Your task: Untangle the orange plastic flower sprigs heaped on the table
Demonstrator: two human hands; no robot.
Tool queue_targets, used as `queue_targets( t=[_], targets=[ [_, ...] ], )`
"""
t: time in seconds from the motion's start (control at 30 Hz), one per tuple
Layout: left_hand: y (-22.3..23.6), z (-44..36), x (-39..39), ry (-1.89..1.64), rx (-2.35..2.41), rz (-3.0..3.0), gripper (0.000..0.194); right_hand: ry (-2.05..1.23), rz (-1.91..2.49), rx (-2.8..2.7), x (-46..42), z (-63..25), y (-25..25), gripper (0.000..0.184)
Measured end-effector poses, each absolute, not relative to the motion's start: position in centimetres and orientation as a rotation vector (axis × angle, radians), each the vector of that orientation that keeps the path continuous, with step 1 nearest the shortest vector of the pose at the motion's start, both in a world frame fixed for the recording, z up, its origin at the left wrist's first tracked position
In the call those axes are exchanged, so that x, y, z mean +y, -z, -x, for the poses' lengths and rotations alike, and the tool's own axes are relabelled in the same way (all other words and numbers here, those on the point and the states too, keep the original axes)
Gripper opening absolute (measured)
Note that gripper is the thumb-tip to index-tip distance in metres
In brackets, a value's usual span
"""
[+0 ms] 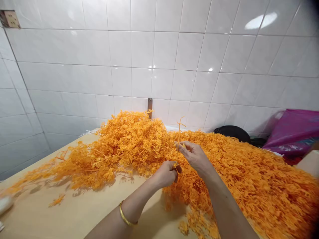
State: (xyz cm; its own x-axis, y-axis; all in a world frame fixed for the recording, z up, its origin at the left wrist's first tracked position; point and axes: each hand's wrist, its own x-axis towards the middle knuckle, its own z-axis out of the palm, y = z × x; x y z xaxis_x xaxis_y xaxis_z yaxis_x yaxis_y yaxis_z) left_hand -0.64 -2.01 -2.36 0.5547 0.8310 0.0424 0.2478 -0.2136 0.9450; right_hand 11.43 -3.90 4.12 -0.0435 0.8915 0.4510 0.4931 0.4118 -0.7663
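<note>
The person's left hand [165, 174] was curled shut, and it held the low end of a thin orange sprig [178, 132]. The right hand [193, 157] was higher up on the same sprig, and its thumb and first finger pinched the stem. The top of the sprig stuck up above both hands, with small forks on it. A gold bangle [125, 215] sat on the left wrist.

Both hands were over a big tangled heap of orange sprigs [249, 186] on the right side of a pale wood surface [74, 212]. A taller orange pile [132, 142] stood just past the hands, and loose bits spread out to the left.

Farther off, a round black thing [233, 132] and a shiny pink plastic bag [294, 132] sat by the wall. The wall was white tile [174, 49], with a short dark metal strip [150, 108] on it and a small socket [10, 19] high up in the corner.
</note>
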Motion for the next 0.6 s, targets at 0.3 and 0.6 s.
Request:
queue_targets(
  t=[0.3, 0.6],
  targets=[
    [2.6, -0.1, -2.4, -0.686, 0.822, -1.613, 0.019, -0.85, 1.164, -1.512, -3.4, -11.1, -3.4, 0.026],
    [0.3, 2.4, -1.5, -0.917, 0.588, -1.284, 0.016, -0.652, 1.159, -1.404, -3.9, -13.4, -4.7, 0.029]
  ],
)
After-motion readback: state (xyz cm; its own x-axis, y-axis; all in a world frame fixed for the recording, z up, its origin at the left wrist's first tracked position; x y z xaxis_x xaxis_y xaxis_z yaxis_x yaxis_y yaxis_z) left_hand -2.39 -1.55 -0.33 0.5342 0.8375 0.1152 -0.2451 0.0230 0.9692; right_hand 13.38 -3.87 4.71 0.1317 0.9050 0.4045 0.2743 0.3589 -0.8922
